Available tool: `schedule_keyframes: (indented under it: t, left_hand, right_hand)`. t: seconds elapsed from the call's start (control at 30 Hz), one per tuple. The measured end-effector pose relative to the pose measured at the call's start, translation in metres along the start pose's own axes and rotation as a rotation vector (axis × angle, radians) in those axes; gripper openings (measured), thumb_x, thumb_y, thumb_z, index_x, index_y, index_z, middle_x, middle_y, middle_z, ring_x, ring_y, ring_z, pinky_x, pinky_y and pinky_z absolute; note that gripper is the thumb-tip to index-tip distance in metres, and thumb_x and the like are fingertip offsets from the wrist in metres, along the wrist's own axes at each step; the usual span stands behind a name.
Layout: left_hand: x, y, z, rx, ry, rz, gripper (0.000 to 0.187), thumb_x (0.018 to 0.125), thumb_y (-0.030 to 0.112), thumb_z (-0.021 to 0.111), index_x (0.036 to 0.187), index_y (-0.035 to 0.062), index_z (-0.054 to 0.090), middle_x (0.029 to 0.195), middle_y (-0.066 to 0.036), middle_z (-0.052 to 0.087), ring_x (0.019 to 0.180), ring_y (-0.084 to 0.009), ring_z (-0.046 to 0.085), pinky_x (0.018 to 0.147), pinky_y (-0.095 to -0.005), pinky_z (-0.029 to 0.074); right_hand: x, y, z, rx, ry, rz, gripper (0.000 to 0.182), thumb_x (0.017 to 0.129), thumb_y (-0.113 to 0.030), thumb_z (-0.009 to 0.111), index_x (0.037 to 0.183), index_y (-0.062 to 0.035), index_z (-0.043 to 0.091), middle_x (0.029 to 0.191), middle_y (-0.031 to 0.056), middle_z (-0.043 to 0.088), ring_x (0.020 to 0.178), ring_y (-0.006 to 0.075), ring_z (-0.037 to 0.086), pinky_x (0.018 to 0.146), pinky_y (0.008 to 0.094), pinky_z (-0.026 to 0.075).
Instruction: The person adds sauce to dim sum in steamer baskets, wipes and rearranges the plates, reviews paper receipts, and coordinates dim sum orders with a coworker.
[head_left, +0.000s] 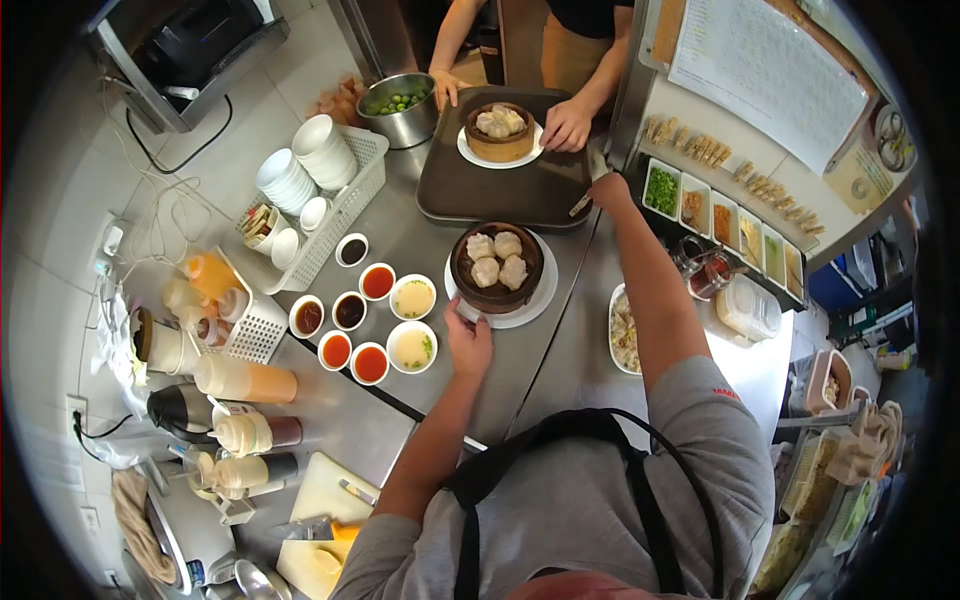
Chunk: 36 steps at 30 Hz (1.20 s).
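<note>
A bamboo steamer (pixel 485 285) holding several dumplings (pixel 497 260) sits on a white plate (pixel 541 292) at the middle of the steel counter. My left hand (pixel 470 340) grips the near left rim of this plate, its fingertips close to the steamer. At the right edge of the dark tray (pixel 515 205), my right hand (pixel 609 190) is closed on a small, pale, narrow item that I cannot make out clearly. On the tray, a second steamer (pixel 499 147) with dumplings rests on its own white plate (pixel 471 152).
A co-worker's hands (pixel 566 125) are at the tray's far side. Sauce cups (pixel 377 281) stand left of my plate. Beyond them are a bowl basket (pixel 345 200), metal bowl (pixel 405 125) and squeeze bottles (pixel 245 380). Topping containers (pixel 722 220) and a rice dish (pixel 622 330) are right.
</note>
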<state>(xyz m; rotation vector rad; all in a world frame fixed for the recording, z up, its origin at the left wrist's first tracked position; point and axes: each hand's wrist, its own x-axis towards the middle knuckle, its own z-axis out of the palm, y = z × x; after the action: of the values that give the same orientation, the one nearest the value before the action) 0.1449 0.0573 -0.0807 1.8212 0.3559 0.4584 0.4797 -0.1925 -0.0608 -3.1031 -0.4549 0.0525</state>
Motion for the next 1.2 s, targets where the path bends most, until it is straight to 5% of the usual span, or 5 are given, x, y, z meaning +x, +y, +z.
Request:
schedule_keyframes:
  t: [0.23,0.5,0.83,1.17,1.2]
  left_hand:
    - [0.001,-0.003,0.001,-0.019,0.001,-0.003,0.048,0.076,0.003,0.046,0.119,0.0048,0.024,0.074,-0.006,0.044,0.050,-0.0099,0.048,0.036,-0.0222,0.041]
    - [0.000,0.007,0.001,-0.066,0.002,-0.019,0.047,0.076,0.002,0.046,0.118,0.0044,0.025,0.073,-0.006,0.045,0.049,-0.0098,0.048,0.036,-0.0223,0.041]
    - [0.002,-0.003,0.002,-0.031,0.010,-0.016,0.046,0.075,0.001,0.047,0.117,0.0046,0.027,0.071,-0.004,0.042,0.049,-0.0097,0.047,0.036,-0.0225,0.040]
    - [0.001,-0.002,0.001,-0.076,-0.024,-0.075,0.046,0.076,0.001,0.047,0.117,0.0052,0.027,0.072,-0.005,0.041,0.049,-0.0097,0.046,0.037,-0.0227,0.040]
    - [0.001,-0.007,0.001,-0.067,-0.030,-0.066,0.046,0.076,0.001,0.047,0.117,0.0055,0.027,0.073,-0.005,0.041,0.049,-0.0099,0.046,0.037,-0.0228,0.040]
  right_hand:
    - [-0.038,-0.022,-0.046,0.357,0.030,0.380,0.023,0.065,-0.021,0.065,0.062,0.0008,0.059,0.058,0.0102,0.058,0.046,0.0200,0.056,0.046,0.0295,0.045]
    - [-0.051,-0.039,-0.073,0.305,-0.361,0.236,0.026,0.068,-0.024,0.060,0.057,-0.0006,0.057,0.053,0.0085,0.056,0.041,0.0182,0.052,0.042,0.0290,0.043]
    - [-0.055,-0.032,-0.077,0.036,-0.402,-0.009,0.029,0.069,-0.029,0.057,0.054,-0.0034,0.058,0.047,0.0074,0.054,0.040,0.0178,0.052,0.044,0.0294,0.043]
    - [-0.021,-0.053,-0.077,0.660,-0.316,0.241,0.021,0.065,-0.019,0.061,0.052,-0.0023,0.057,0.053,0.0076,0.056,0.048,0.0179,0.055,0.045,0.0322,0.045]
    - [-0.013,-0.059,-0.069,0.817,-0.283,0.273,0.018,0.067,-0.020,0.060,0.071,-0.0047,0.053,0.055,0.0075,0.057,0.048,0.0186,0.055,0.044,0.0333,0.045]
